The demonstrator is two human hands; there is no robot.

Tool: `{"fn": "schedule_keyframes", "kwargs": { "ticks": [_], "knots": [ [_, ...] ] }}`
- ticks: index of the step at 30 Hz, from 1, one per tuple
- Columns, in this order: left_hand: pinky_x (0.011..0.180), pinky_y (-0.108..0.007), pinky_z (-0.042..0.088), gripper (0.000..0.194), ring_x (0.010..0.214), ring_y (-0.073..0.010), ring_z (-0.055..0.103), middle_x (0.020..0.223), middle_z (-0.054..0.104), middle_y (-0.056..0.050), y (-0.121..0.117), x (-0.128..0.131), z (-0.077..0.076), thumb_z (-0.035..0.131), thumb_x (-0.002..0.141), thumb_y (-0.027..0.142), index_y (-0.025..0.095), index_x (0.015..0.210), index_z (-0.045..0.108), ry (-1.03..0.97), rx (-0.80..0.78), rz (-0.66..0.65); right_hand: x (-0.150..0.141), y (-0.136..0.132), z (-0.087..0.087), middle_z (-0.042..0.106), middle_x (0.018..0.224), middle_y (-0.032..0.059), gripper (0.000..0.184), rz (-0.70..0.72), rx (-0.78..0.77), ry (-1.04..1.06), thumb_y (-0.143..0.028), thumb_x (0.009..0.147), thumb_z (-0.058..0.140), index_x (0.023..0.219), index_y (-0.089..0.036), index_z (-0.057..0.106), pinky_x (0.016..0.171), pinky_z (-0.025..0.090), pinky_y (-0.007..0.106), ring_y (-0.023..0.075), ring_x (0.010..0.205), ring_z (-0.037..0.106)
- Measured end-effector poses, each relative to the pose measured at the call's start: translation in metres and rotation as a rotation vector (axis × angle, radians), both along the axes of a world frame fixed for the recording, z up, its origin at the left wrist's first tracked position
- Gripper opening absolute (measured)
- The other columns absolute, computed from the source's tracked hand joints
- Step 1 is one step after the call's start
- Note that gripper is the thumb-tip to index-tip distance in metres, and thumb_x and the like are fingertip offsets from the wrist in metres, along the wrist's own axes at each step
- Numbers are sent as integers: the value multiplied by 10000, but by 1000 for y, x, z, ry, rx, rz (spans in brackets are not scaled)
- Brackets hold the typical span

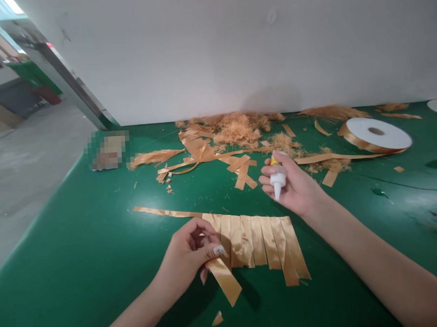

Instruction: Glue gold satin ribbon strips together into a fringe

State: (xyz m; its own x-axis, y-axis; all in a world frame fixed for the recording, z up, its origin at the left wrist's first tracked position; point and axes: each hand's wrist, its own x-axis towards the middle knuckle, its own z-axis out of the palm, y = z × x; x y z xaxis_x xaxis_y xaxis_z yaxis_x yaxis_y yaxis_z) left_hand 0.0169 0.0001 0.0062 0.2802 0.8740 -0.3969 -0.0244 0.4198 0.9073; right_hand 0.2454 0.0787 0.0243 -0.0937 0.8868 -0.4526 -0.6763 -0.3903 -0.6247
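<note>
Between the thumb and fingers of my left hand (pixel 193 247) is a short strip of gold satin ribbon (pixel 226 282), its free end pointing down and to the right. Beneath and beside that hand, several similar strips hang side by side from a long ribbon, forming a gold ribbon fringe (pixel 259 242) flat on the table. The long ribbon's bare tail (pixel 166 212) runs off to the left. Above the fringe's right part, my right hand (pixel 293 184) is closed around a small white glue bottle (pixel 277 175) with a yellow label, nozzle tilted downward.
Frayed orange fibres (pixel 238 128) and cut ribbon scraps (pixel 243 172) lie along the back by the white wall (pixel 216 51). A ribbon roll (pixel 376 132) rests on the green table (pixel 99 267) at the right. A blurred-out item (pixel 110 149) lies at the left edge.
</note>
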Motion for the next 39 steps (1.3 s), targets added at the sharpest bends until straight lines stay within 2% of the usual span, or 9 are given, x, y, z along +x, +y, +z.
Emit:
{"fn": "schedule_keyframes", "kwargs": {
  "ticks": [6, 9, 11, 15, 18, 23, 28, 32, 39],
  "knots": [
    [300, -135, 378, 295, 441, -53, 450, 628, 489, 58, 2, -2, 3, 737, 601, 239, 174, 768, 502, 1, 51, 14, -5, -4, -10, 522, 603, -44, 283, 34, 51, -5, -360, 675, 728, 756, -193, 514, 352, 323, 153, 45, 442, 399],
    [340, -143, 380, 256, 456, -65, 463, 591, 491, 53, 13, -18, 13, 726, 629, 288, 173, 729, 520, 153, 177, 58, -6, -6, -15, 581, 695, -18, 240, 54, 124, -23, -332, 675, 736, 759, -195, 557, 398, 384, 153, 61, 525, 476],
    [460, -173, 449, 241, 535, -86, 522, 623, 543, 32, 23, -36, 22, 739, 614, 282, 173, 707, 545, 335, 286, 99, -8, -9, -17, 599, 746, -10, 218, 92, 159, -19, -314, 672, 741, 764, -194, 584, 451, 432, 160, 59, 552, 483],
    [514, -185, 424, 184, 551, -99, 527, 662, 611, 3, 39, -70, 32, 752, 595, 266, 184, 720, 645, 651, 377, -80, -16, -13, -15, 600, 809, 11, 232, 180, 241, -109, -321, 655, 756, 789, -183, 626, 528, 469, 178, 66, 604, 488],
    [560, -209, 446, 161, 633, -131, 572, 741, 640, -10, 43, -81, 29, 710, 637, 264, 192, 764, 643, 703, 365, -179, -25, -16, -12, 585, 823, 14, 242, 252, 307, -212, -344, 675, 740, 821, -188, 625, 558, 469, 197, 73, 620, 488],
    [637, -240, 482, 152, 720, -139, 591, 759, 612, 12, 44, -77, 15, 662, 683, 220, 194, 818, 597, 712, 368, -392, -45, -15, -11, 566, 850, 14, 263, 392, 410, -306, -361, 709, 712, 870, -193, 589, 631, 472, 237, 96, 703, 516],
    [650, -246, 490, 110, 716, -129, 586, 862, 585, -24, 37, -70, 7, 584, 768, 166, 184, 872, 614, 910, 669, -523, -67, -8, -18, 551, 791, 10, 314, 448, 556, -509, -409, 703, 700, 860, -187, 542, 578, 431, 261, 109, 659, 504],
    [680, -250, 497, 209, 763, -134, 596, 915, 562, -47, 28, -66, 6, 433, 883, 173, 185, 1022, 588, 1063, 869, -581, -76, -5, -24, 519, 742, -7, 326, 431, 632, -669, -453, 727, 663, 842, -191, 506, 549, 385, 260, 101, 601, 467],
    [629, -299, 490, 330, 729, -178, 565, 897, 547, -62, 23, -60, 6, 534, 858, 292, 180, 1167, 546, 1407, 1035, -626, -79, -4, -26, 466, 728, -22, 330, 454, 638, -777, -434, 725, 670, 785, -199, 445, 594, 374, 268, 126, 665, 484]
  ]
}}
